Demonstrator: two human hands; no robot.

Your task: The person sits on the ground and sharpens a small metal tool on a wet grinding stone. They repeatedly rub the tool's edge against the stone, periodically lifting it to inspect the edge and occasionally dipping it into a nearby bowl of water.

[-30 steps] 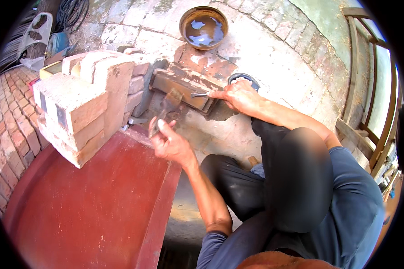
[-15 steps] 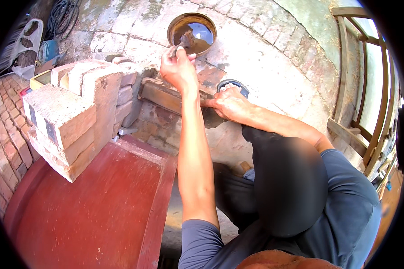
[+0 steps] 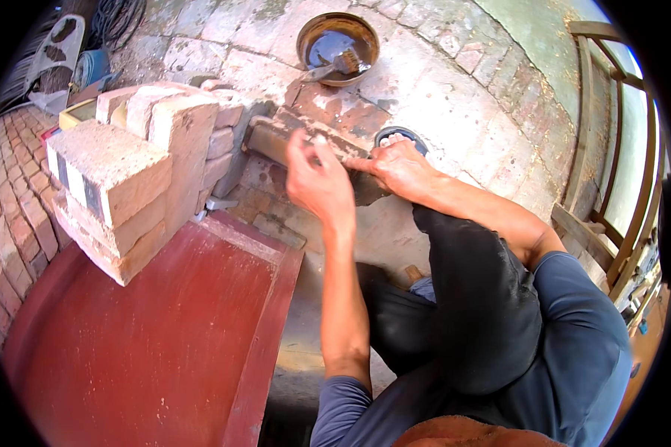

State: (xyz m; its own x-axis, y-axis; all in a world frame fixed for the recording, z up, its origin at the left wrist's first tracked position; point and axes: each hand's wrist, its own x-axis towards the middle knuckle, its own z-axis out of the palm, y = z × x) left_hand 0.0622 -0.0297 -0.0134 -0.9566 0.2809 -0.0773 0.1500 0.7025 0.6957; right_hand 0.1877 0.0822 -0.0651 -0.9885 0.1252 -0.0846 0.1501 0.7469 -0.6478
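My left hand [image 3: 320, 182] is raised just in front of a long, mud-stained block [image 3: 268, 138], its slightly blurred fingers loosely bent and apart. My right hand [image 3: 399, 167] is at that block's right end, index finger reaching left and the others curled; whatever it grips is hidden. Just beyond it, bare toes [image 3: 395, 138] show in a dark sandal, above my bent knee [image 3: 477, 313]. A brush [image 3: 343, 62] lies in a round rusty bowl [image 3: 306, 33] of brownish liquid at the top.
Stacked pale bricks [image 3: 134, 186] stand at left beside a dark red panel [image 3: 149, 350] and more bricks [image 3: 15, 208]. Coiled hoses [image 3: 115, 22] and a blue roll [image 3: 89, 71] sit at upper left. A wooden frame [image 3: 578, 112] runs along the right, on the paved ground.
My left hand carried the brush up to the bowl, left it lying there, and has come back down to the block. My right hand stays at the block's end.
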